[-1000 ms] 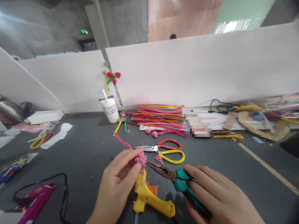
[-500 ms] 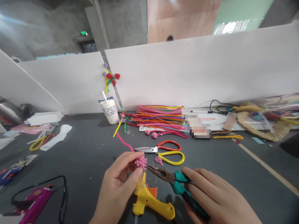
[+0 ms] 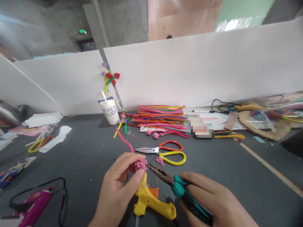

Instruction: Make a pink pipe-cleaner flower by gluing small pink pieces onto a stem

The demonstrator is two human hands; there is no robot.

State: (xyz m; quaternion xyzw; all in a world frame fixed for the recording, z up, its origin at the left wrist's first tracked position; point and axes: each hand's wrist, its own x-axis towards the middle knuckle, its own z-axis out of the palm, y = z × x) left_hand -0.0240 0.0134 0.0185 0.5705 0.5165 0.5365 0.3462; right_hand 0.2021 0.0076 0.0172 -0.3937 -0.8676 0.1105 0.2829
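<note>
Between its thumb and fingers, my left hand (image 3: 120, 186) pinches a pink fuzzy ball (image 3: 140, 164), from which a pink stem (image 3: 125, 140) rises toward the back. My right hand (image 3: 213, 198) is wrapped round the teal and black handles of long-nose pliers (image 3: 163, 175). Their rusty tips touch the right side of the ball. Under the ball lies a yellow glue gun (image 3: 151, 201) with an orange trigger. Scissors (image 3: 165, 152) with red and yellow handles lie behind the pliers, beside a small pink scrap (image 3: 160, 161).
Behind lie a bundle of coloured pipe cleaners (image 3: 161, 118) and a white cup (image 3: 109, 112) with a straw. At left are a magenta device (image 3: 39, 205) with a black cable and white paper (image 3: 55, 138). A braided ring (image 3: 255, 126) sits at right.
The pliers' jaws look closer together, and their tips have shifted slightly up and left at the ball. My right hand has moved left a little. The whole view has shifted slightly.
</note>
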